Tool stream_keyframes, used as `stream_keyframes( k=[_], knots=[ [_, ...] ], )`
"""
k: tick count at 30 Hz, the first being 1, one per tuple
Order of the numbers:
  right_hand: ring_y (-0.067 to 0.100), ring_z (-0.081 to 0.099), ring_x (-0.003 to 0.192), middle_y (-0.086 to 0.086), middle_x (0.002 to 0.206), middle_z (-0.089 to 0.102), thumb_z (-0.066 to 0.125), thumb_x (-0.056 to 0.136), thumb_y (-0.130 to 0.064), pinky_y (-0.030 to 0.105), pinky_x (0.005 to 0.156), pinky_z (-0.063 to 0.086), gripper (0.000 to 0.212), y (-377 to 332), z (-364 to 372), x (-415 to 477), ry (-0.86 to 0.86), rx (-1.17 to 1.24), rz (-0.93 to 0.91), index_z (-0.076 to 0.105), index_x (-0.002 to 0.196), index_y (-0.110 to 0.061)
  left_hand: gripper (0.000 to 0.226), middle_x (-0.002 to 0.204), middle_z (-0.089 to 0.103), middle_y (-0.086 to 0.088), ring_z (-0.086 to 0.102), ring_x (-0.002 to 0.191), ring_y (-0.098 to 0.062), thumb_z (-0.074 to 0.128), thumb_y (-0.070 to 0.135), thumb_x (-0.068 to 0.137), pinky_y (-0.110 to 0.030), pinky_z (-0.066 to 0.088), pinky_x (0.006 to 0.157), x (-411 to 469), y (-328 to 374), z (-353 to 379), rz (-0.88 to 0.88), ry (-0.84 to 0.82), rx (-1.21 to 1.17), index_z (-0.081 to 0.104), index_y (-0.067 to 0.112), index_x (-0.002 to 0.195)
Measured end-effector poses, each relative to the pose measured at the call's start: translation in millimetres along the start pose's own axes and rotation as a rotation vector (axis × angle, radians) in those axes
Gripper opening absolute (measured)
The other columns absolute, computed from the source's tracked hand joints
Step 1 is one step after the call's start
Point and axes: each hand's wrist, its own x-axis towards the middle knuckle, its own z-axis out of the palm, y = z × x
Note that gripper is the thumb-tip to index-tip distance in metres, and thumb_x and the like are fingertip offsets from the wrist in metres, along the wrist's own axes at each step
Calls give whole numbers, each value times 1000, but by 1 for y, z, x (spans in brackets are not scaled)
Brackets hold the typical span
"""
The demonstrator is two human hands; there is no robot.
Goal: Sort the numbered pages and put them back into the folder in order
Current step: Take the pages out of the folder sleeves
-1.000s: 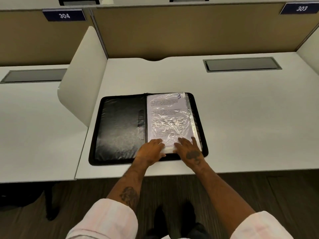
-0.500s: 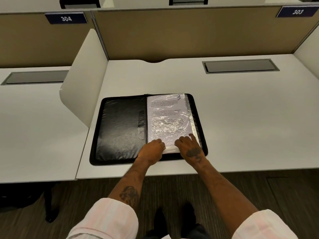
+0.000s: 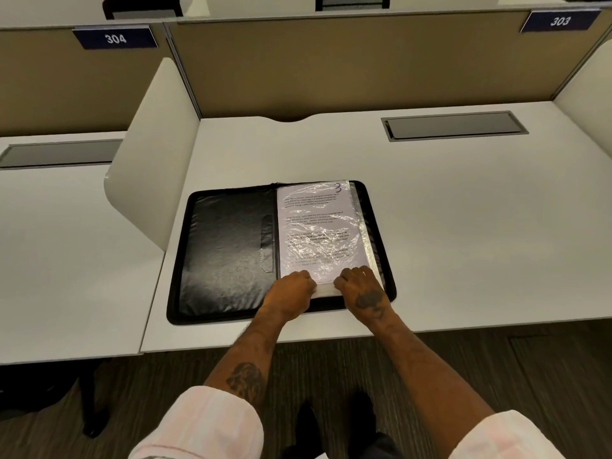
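A black zip folder (image 3: 228, 246) lies open on the white desk (image 3: 480, 233). Its left half is a bare black pocket. On the right half lies a stack of clear plastic sleeves, and the top one holds a printed page marked "3" (image 3: 319, 223). My left hand (image 3: 291, 289) sits at the bottom left corner of that stack, fingers curled onto its lower edge. My right hand (image 3: 362, 288) is at the bottom right, with its fingers also curled and pinching the lower edge. The pages underneath are hidden.
A white side divider (image 3: 149, 160) stands left of the folder, with a beige back panel behind. A grey cable hatch (image 3: 453, 124) is set into the desk at the back right. Seat labels 304 (image 3: 115, 38) and 303 (image 3: 559, 20) hang above.
My right hand's fingers were spread flat on the page and have curled in at the lower edge. My left hand has hardly moved. The folder stays put.
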Motion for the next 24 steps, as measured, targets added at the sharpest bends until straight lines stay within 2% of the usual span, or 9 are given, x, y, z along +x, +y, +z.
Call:
stream_keyframes(
  k=[5, 8, 10, 13, 16, 19, 21, 22, 24],
  knots=[
    [24, 59, 62, 6, 70, 62, 87, 63, -14, 35, 68, 50, 24, -6, -9, 9, 15, 45, 52, 65, 72, -11, 16, 92, 67, 4, 62, 82, -14, 66, 32, 90, -32, 53, 76, 5, 0, -6, -186, 99, -247, 73, 19, 96],
    [24, 60, 65, 5, 74, 63, 88, 65, -19, 35, 71, 49, 25, -5, -5, 11, 8, 75, 64, 66, 76, -13, 20, 84, 68, 4, 62, 78, -12, 74, 38, 84, -31, 53, 74, 10, -4, -9, -299, 73, -428, 73, 19, 89],
    [24, 61, 70, 5, 80, 65, 86, 69, -16, 37, 73, 49, 22, -4, -2, 5, 45, 97, 61, 69, 82, -14, 22, 86, 69, 2, 62, 80, -13, 73, 39, 85, -32, 54, 78, 13, -9, -9, -322, 47, -500, 74, 17, 90],
    [27, 63, 90, 10, 99, 68, 76, 81, -14, 40, 83, 49, 19, -7, -5, -2, 207, 77, 123, 72, 99, -11, 22, 95, 70, -1, 61, 86, -15, 64, 34, 93, -33, 52, 84, 13, -12, -9, -324, 53, -528, 72, 15, 99],
    [23, 62, 86, 10, 93, 68, 64, 91, -24, 35, 78, 50, 16, -20, -18, -3, 286, 98, 21, 70, 94, -9, 19, 98, 70, -3, 61, 86, -16, 55, 28, 98, -35, 52, 83, 12, -11, -7, -333, 94, -517, 68, 14, 101],
    [23, 63, 83, 10, 91, 68, 65, 89, -29, 33, 76, 53, 23, -36, -11, -5, 160, 162, -140, 70, 89, -7, 18, 96, 70, -3, 61, 85, -17, 51, 27, 100, -38, 53, 82, 10, -7, -8, -314, 129, -461, 66, 16, 101],
    [31, 64, 103, 16, 112, 68, 70, 84, -38, 39, 91, 53, 42, -43, 0, -3, -45, 143, -53, 68, 108, -3, 18, 95, 69, -1, 61, 84, -17, 51, 27, 99, -39, 54, 81, 9, -5, -9, -275, 130, -381, 65, 17, 101],
    [34, 58, 119, 19, 127, 61, 68, 85, -44, 43, 102, 46, 57, -46, 3, 1, -177, 141, 18, 62, 122, -1, 15, 97, 68, -1, 61, 85, -17, 52, 26, 98, -39, 54, 81, 7, -4, -10, -249, 118, -326, 63, 18, 103],
    [32, 28, 144, 20, 154, 31, 53, 90, -56, 44, 118, 21, 80, -50, 5, 8, -340, 154, 128, 35, 146, -2, 20, 107, 64, 0, 61, 94, -18, 59, 21, 92, -39, 55, 81, 1, -3, -9, -178, 105, -186, 59, 19, 113]
  ],
)
